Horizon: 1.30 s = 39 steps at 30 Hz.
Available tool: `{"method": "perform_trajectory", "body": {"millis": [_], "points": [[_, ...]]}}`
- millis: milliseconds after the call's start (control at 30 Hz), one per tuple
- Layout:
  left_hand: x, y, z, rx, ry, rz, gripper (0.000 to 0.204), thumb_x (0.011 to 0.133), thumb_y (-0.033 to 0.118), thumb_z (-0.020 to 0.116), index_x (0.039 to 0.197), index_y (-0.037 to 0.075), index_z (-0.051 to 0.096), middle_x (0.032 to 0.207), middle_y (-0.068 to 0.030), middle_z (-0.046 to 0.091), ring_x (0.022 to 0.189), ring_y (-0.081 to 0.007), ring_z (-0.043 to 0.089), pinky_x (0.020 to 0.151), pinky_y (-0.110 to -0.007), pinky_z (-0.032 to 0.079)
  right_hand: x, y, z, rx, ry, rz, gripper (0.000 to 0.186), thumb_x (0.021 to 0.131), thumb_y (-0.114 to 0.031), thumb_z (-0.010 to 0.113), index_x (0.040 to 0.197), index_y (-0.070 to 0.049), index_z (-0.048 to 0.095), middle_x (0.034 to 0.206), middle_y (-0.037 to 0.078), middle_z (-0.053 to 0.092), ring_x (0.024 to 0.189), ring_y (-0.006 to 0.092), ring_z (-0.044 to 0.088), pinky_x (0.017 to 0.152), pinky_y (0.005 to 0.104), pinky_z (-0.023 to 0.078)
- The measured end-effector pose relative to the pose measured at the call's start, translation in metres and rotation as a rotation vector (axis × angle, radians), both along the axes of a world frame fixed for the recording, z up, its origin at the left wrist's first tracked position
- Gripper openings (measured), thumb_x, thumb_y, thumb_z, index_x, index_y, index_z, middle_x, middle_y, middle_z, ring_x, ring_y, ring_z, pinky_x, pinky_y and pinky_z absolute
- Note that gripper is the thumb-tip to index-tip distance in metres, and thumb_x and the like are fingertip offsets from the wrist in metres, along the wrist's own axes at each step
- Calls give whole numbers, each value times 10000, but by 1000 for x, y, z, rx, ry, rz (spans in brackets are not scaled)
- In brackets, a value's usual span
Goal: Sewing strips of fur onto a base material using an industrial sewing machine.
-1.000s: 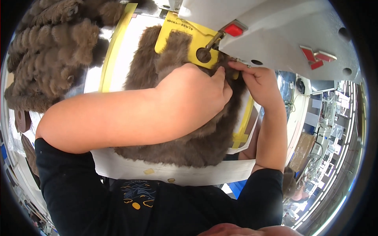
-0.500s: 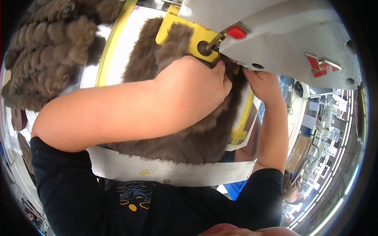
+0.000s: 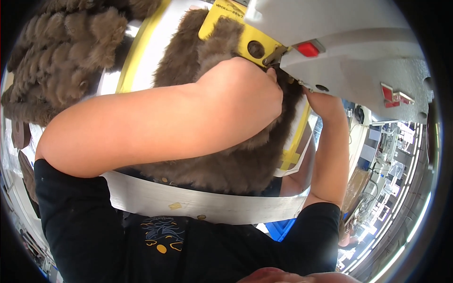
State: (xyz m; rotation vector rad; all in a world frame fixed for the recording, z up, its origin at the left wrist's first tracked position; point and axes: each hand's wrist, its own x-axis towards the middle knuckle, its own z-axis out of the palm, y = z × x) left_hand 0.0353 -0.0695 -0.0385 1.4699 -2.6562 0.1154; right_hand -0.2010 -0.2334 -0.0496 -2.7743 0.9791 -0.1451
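A large piece of brown fur [image 3: 222,174] lies under my arms, its far part reaching the sewing machine [image 3: 349,52]. My left hand [image 3: 247,92] is closed on the fur just in front of the machine head, its fingers curled and partly hidden. A yellow plate [image 3: 222,14] with a round hole sits at the machine, fur showing beside and below it. By the hole's right side is a small metal lever [image 3: 275,55]. My right hand [image 3: 325,104] reaches behind the machine head at the fur's right edge; its fingers are hidden there.
More brown fur in ridged rows [image 3: 61,56] is piled at the left. Yellow strips [image 3: 141,47] edge a white surface under the fur. A pale table edge [image 3: 203,205] runs before my body. A blue bin [image 3: 281,228] shows below it, and cluttered benches stand at right.
The fur's near edge has drawn away from the table edge, exposing a dark strip. The metal lever no longer crosses the plate's hole. My hands stay close to the machine; the view has shifted slightly.
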Motion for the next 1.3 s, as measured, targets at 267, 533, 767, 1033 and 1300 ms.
{"method": "perform_trajectory", "body": {"millis": [267, 533, 767, 1033, 1300], "points": [[2, 3, 4, 40, -44, -3, 579, 768, 141, 718, 1312, -49, 656, 1347, -219, 693, 704, -175, 737, 540, -287, 538, 0, -3, -3, -19, 27, 4, 292, 926, -132, 718, 1214, -80, 711, 1206, 147, 710, 1148, 339, 659, 978, 445, 517], [5, 0, -5, -144, 1, 38, 344, 814, 110, 665, 1133, -20, 662, 1355, -202, 671, 693, -200, 730, 556, -311, 556, 6, 30, 2, 249, -291, -46, 264, 879, -52, 668, 1132, -27, 742, 1020, 169, 739, 916, 341, 700, 791, 410, 549], [4, -4, 5, -93, 61, 22, 352, 769, 121, 737, 1087, -11, 659, 1152, -192, 720, 816, -239, 768, 626, -321, 614, 8, 70, 12, 169, -407, 161, 322, 893, -50, 611, 1178, -73, 760, 1188, 97, 752, 1002, 304, 728, 868, 388, 585], [8, -4, 8, 38, 58, 30, 307, 836, 63, 629, 1131, -13, 596, 1203, -159, 666, 713, -276, 718, 595, -346, 584, 14, 75, 14, 175, -215, 136, 407, 871, 7, 569, 1240, -56, 730, 1297, 133, 718, 1155, 353, 700, 996, 408, 567], [10, -5, 11, -12, 115, -4, 276, 820, 75, 661, 1077, -16, 618, 1154, -192, 695, 758, -260, 736, 611, -333, 596, 16, 72, 12, 117, -225, 149, 387, 861, -26, 561, 1202, -69, 738, 1272, 78, 724, 1071, 318, 710, 903, 416, 588]]}}
